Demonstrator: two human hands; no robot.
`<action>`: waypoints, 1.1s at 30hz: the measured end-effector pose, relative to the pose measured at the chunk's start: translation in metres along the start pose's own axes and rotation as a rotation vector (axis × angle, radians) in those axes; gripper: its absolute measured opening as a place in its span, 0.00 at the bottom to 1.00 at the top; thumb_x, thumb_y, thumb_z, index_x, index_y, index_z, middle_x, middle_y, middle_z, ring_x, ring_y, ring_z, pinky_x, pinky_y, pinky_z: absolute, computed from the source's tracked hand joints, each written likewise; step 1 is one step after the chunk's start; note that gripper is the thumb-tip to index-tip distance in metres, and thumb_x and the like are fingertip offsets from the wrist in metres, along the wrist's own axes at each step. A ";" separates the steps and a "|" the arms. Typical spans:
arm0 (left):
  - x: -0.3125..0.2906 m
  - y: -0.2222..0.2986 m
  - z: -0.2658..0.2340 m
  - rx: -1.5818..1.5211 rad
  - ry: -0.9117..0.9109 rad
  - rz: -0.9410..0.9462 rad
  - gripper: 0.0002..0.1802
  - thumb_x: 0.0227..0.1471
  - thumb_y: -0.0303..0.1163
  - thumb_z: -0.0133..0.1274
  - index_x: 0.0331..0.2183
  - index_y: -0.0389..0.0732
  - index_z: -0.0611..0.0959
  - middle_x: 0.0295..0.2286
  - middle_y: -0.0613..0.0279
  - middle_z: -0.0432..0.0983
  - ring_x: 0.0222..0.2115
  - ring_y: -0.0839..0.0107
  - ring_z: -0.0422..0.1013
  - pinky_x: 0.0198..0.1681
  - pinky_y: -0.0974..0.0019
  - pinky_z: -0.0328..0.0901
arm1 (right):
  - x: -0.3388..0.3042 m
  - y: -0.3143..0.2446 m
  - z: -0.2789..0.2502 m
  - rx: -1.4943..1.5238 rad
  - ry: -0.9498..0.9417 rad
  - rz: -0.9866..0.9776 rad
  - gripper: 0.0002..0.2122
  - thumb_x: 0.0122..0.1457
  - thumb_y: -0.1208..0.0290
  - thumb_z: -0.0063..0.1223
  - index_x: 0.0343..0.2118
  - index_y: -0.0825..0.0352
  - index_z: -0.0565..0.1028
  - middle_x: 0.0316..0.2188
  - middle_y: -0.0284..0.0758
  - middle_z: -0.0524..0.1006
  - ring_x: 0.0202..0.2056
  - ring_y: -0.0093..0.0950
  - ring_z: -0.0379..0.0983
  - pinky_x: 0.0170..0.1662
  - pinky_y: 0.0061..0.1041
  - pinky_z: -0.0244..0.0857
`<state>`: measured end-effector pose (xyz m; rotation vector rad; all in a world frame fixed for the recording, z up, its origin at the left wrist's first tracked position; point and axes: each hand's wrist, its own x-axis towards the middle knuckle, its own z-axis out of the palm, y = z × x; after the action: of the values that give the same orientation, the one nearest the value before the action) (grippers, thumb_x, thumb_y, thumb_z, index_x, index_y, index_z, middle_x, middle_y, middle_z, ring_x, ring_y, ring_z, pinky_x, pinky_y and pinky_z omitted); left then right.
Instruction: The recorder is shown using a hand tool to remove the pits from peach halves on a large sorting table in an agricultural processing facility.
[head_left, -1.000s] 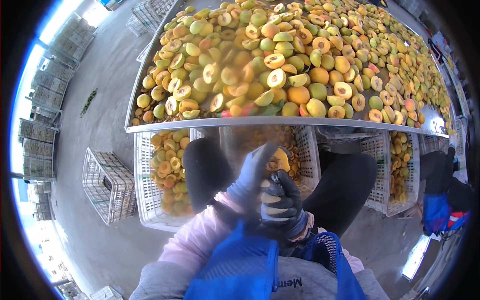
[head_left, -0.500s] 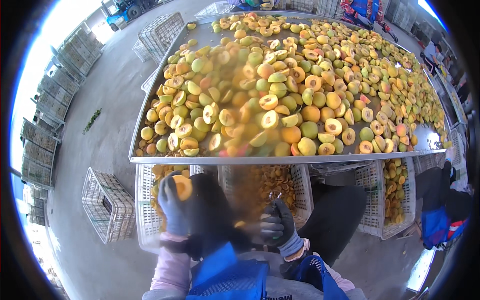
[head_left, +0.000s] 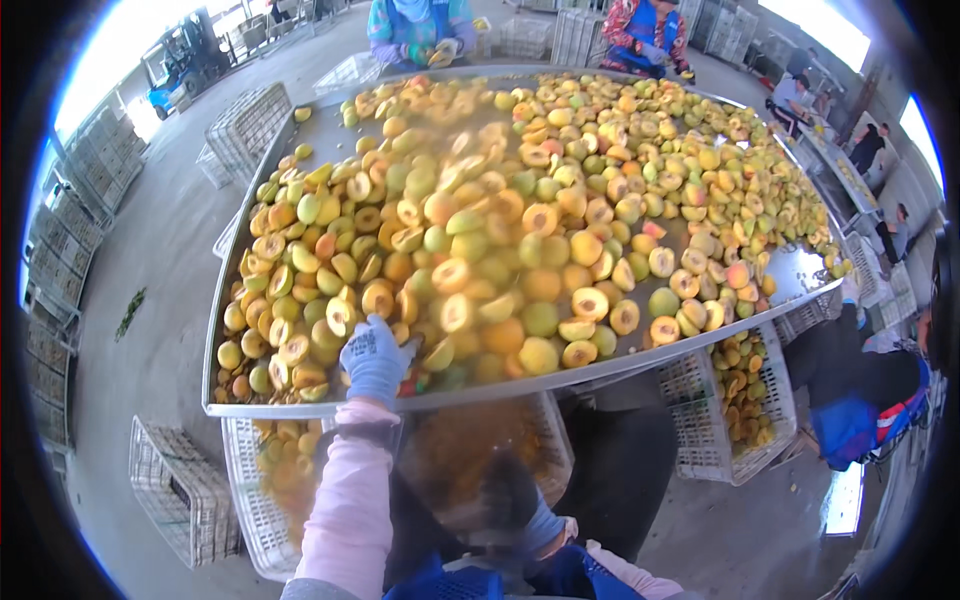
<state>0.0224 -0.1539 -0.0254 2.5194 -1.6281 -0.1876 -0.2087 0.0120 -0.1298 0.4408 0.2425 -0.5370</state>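
Observation:
My left hand (head_left: pixel 376 357), in a grey-blue glove, reaches over the near rim of the metal table (head_left: pixel 470 392). Its fingertips lie at a halved yellow-orange fruit (head_left: pixel 378 299), with the thumb spread away to the right; the hand looks open. Low over my lap, my right hand (head_left: pixel 512 497) in a dark glove is blurred, its fingers and anything in them unclear. Below it, a crate (head_left: pixel 558 440) holds brownish fruit pieces. Left of that stands a white crate (head_left: pixel 245 490) with fruit halves inside. Halved and whole fruits (head_left: pixel 540 220) cover much of the table.
An upturned-looking pale crate (head_left: pixel 185 490) sits on the floor at left. Another crate (head_left: pixel 690 420) with fruit stands right of my leg. Two people (head_left: pixel 415 35) (head_left: pixel 648 40) work across the table; another person (head_left: pixel 865 390) sits at right. Stacked crates (head_left: pixel 250 130) stand farther back.
My left hand has moved from over the left crate up onto the table, and the fruit half is gone from it. My right hand has shifted lower; its ring-ended metal tool no longer shows clearly.

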 end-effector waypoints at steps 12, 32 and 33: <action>-0.084 -0.017 -0.024 -0.515 -0.069 0.518 0.36 0.32 0.46 0.68 0.43 0.41 0.74 0.37 0.52 0.74 0.40 0.54 0.71 0.44 0.58 0.65 | -0.001 -0.002 0.001 -0.868 0.317 -0.429 0.19 0.58 0.47 0.46 0.29 0.60 0.72 0.12 0.22 0.59 0.12 0.16 0.52 0.14 0.18 0.46; -0.194 0.025 -0.008 -1.806 -0.433 -0.156 0.26 0.59 0.50 0.40 0.47 0.37 0.72 0.34 0.62 0.73 0.32 0.74 0.69 0.37 0.71 0.65 | -0.032 0.031 0.126 -1.340 0.189 -0.858 0.11 0.56 0.73 0.51 0.42 0.68 0.70 0.28 0.30 0.74 0.20 0.17 0.67 0.22 0.17 0.61; -0.194 0.023 -0.007 -1.784 -0.375 -0.257 0.25 0.60 0.49 0.40 0.45 0.37 0.74 0.33 0.62 0.73 0.32 0.74 0.69 0.36 0.71 0.65 | -0.029 0.032 0.116 -1.408 0.183 -1.097 0.10 0.57 0.75 0.49 0.42 0.67 0.70 0.33 0.31 0.74 0.26 0.19 0.70 0.27 0.20 0.65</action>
<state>-0.0765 0.0143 -0.0086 1.1719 -0.4593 -1.3901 -0.2025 -0.0043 -0.0071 -1.1074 0.9638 -1.2148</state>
